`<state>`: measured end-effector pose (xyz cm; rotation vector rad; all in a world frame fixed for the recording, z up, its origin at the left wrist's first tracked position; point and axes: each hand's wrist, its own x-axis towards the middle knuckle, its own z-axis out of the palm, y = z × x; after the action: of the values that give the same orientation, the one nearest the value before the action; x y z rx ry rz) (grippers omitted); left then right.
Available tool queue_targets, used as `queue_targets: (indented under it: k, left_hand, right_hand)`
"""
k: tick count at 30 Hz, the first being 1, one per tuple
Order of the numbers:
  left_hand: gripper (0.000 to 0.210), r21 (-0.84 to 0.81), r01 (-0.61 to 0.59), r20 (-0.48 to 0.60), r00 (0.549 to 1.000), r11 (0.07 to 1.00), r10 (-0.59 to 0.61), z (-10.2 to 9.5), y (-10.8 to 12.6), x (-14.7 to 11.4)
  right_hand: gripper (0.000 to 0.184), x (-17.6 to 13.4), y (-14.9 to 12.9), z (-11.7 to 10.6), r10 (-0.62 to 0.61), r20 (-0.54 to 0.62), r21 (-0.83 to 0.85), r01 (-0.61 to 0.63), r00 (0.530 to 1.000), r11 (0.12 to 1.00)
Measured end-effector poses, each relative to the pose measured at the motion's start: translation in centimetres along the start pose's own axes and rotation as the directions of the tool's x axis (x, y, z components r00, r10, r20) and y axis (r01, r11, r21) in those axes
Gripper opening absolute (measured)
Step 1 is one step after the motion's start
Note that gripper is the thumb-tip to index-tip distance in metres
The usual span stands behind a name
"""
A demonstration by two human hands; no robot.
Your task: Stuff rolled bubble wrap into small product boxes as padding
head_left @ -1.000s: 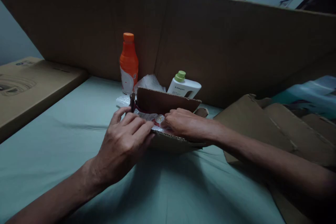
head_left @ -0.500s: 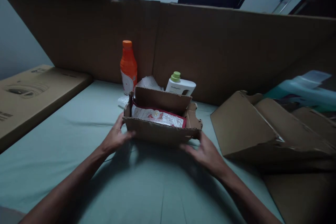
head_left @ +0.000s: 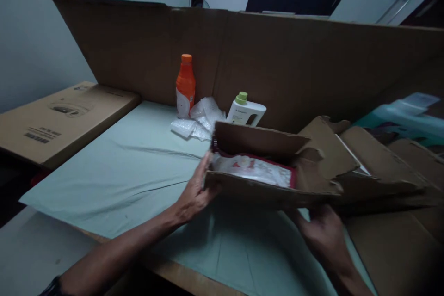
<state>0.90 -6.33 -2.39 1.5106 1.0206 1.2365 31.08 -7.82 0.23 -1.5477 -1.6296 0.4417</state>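
An open cardboard box (head_left: 249,192), slightly slanted down at its right end, is held up over the green cloth (head_left: 138,171). Inside lies a white printed packet (head_left: 255,171) with red edges. My left hand (head_left: 196,196) grips the box's left end, thumb on the front wall and fingers along the side. Under the right front corner is my right hand (head_left: 324,233), closed on the box and blurred by motion; the box hides some of its fingers. Behind the box stand a white jug with a green cap (head_left: 246,111) and an orange bottle (head_left: 185,85).
Crumpled bubble wrap (head_left: 204,118) lies by the bottle. Opened cardboard boxes (head_left: 381,162) crowd the right side, with a teal container (head_left: 402,115) behind. A flat printed carton (head_left: 65,120) sits at left. A tall cardboard panel (head_left: 294,64) stands across the back.
Both hands have carried the box rightward and nearer, and its right end now overlaps the boxes at right. The view has shifted, showing more bubble wrap and the cloth's front edge.
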Motion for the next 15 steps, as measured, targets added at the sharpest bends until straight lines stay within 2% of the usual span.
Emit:
queue_targets:
  k: [2,4,6,8,10,12,15]
  left_hand:
    - [0.08,0.02,0.059,-0.144,0.988,0.998,-0.055,-2.7,-0.1,-2.4]
    - [0.079,0.068,0.09,-0.296,0.953,0.994,-0.066,-5.6,-0.2,-4.5]
    - [0.08,0.132,0.121,-0.416,0.908,0.984,-0.056,-7.8,-0.2,-6.4]
    - [0.08,0.176,0.158,-0.479,0.876,0.972,-0.056,-9.4,-0.3,-8.0]
    - [0.083,0.218,0.186,-0.488,0.871,0.958,-0.058,-10.7,-0.7,-9.2]
    - [0.091,0.283,0.215,-0.458,0.887,0.935,-0.065,-12.1,-1.3,-9.7]
    - [0.111,0.375,0.256,-0.356,0.927,0.891,-0.117,-14.6,-2.5,-8.9]
  right_hand:
    - [0.044,0.0,-2.1,3.2,-0.014,0.05,0.116,0.008,0.999,0.993]
    - [0.048,1.2,-4.3,6.8,-0.092,0.163,0.22,0.055,0.982,0.974]
    - [0.049,2.7,-6.0,10.0,-0.193,0.264,0.292,0.112,0.945,0.95]
    - [0.051,4.0,-6.8,12.3,-0.27,0.332,0.359,0.144,0.904,0.922]
    - [0.054,4.8,-6.9,13.5,-0.3,0.373,0.413,0.133,0.878,0.901]
    - [0.055,4.8,-6.4,13.8,-0.288,0.398,0.415,0.109,0.871,0.903]
    - [0.052,3.5,-5.1,13.7,-0.226,0.417,0.344,0.078,0.88,0.936]
